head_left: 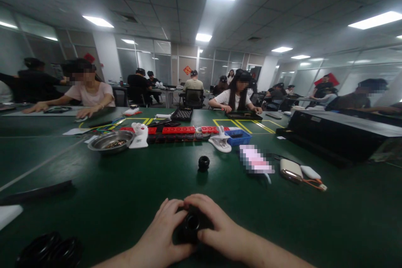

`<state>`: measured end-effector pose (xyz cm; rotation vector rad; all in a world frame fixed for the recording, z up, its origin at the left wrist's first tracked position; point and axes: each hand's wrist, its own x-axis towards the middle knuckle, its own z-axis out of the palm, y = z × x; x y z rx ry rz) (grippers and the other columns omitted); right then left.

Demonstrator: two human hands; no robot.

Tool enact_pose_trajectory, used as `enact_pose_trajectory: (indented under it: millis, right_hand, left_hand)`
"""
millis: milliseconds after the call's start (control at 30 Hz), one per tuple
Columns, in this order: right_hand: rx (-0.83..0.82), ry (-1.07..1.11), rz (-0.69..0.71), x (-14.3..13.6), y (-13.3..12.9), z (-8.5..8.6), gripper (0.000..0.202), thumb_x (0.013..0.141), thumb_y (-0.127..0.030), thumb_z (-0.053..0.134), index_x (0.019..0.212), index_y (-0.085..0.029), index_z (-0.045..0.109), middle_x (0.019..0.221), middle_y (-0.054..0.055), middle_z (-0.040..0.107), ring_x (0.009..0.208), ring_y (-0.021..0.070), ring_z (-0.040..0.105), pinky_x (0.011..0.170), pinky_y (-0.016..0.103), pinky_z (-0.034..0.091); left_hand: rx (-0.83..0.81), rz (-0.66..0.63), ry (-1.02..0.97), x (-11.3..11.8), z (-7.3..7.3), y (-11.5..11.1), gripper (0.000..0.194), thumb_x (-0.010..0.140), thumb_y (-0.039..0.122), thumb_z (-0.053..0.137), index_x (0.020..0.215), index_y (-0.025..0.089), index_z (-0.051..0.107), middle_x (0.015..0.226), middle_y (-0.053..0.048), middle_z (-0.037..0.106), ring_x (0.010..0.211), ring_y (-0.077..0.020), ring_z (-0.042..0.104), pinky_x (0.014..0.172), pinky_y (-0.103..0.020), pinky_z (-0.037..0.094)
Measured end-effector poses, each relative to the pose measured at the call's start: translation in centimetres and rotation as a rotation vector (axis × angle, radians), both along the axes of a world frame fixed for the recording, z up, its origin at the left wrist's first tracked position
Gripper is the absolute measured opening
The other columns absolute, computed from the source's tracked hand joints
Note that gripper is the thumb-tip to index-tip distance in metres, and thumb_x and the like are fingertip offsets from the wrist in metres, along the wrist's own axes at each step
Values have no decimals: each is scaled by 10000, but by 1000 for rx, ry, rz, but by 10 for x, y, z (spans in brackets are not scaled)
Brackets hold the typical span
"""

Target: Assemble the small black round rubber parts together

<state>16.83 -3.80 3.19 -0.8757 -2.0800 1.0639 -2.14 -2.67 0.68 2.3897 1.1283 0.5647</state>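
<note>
My left hand [168, 232] and my right hand [216, 226] are wrapped round a black ring-shaped part [191, 222] near the front edge of the view. Its round opening faces up between my thumbs and fingers, and its lower portion is dark and partly hidden. Farther out on the green table stands a small stack of black rings [204, 163], touched by neither hand. More black rings [50, 251] lie at the bottom left corner.
A metal bowl [114, 141] of small parts, red strips [176, 130], white clamps [220, 140] and a blue tray [238, 137] line the table's middle. A power bank [291, 170] and large black box [342, 134] are at right. People sit across the table.
</note>
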Motion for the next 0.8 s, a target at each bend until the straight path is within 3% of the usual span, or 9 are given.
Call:
enact_pose_trajectory:
  millis: [67, 167, 300, 433, 567, 700, 800]
  right_hand:
    - [-28, -20, -103, 1, -1, -2, 547, 691, -226, 611, 1199, -191, 412, 1190, 96, 453, 1099, 245, 419, 931, 403, 330]
    - [33, -79, -238, 0, -1, -3, 500, 623, -327, 704, 1041, -167, 482, 1012, 79, 505, 928, 236, 477, 818, 380, 401]
    - [157, -88, -138, -3, -2, 2, 334, 620, -206, 672, 931, -184, 552, 988, 52, 487, 951, 223, 463, 833, 346, 388]
    - [116, 18, 21, -1, -2, 2, 438, 666, -119, 543, 1097, -194, 528, 1146, 74, 454, 1104, 223, 413, 939, 351, 316]
    - [68, 12, -109, 0, -1, -7, 535, 711, -256, 601, 1204, -180, 407, 1182, 98, 440, 1095, 245, 410, 931, 387, 319]
    - [116, -58, -246, -4, 0, -8, 413, 638, -353, 686, 960, -170, 506, 941, 53, 490, 873, 224, 471, 776, 356, 405]
    - [127, -47, -191, -4, 1, -2, 243, 666, -285, 649, 861, -177, 551, 919, 40, 474, 895, 213, 466, 798, 343, 397]
  left_hand:
    - [-3, 5, 5, 0, 1, 0, 392, 606, 317, 719, 973, 249, 600, 1091, -46, 531, 1050, -283, 465, 1004, -524, 206]
    - [1, 9, 3, 1, 2, -1, 378, 603, 301, 714, 959, 245, 601, 1075, -46, 534, 1031, -281, 476, 995, -531, 216]
    - [0, -2, -1, 2, 2, -1, 385, 616, 292, 701, 985, 264, 593, 1053, -33, 546, 1014, -270, 488, 1000, -536, 196]
    - [4, -2, -14, 2, 1, -1, 449, 609, 295, 714, 1036, 268, 578, 1068, -33, 543, 1025, -273, 480, 998, -535, 204]
    - [9, 10, -14, 2, 2, -3, 390, 605, 313, 722, 968, 234, 606, 1079, -49, 536, 1031, -279, 472, 993, -513, 233]
    - [3, 8, -10, 2, 4, -3, 373, 602, 285, 715, 956, 244, 607, 1057, -37, 542, 1010, -270, 483, 992, -506, 239]
    - [-1, 2, -12, 1, 4, -2, 401, 603, 295, 715, 986, 254, 602, 1060, -35, 543, 1011, -267, 484, 1000, -506, 223]
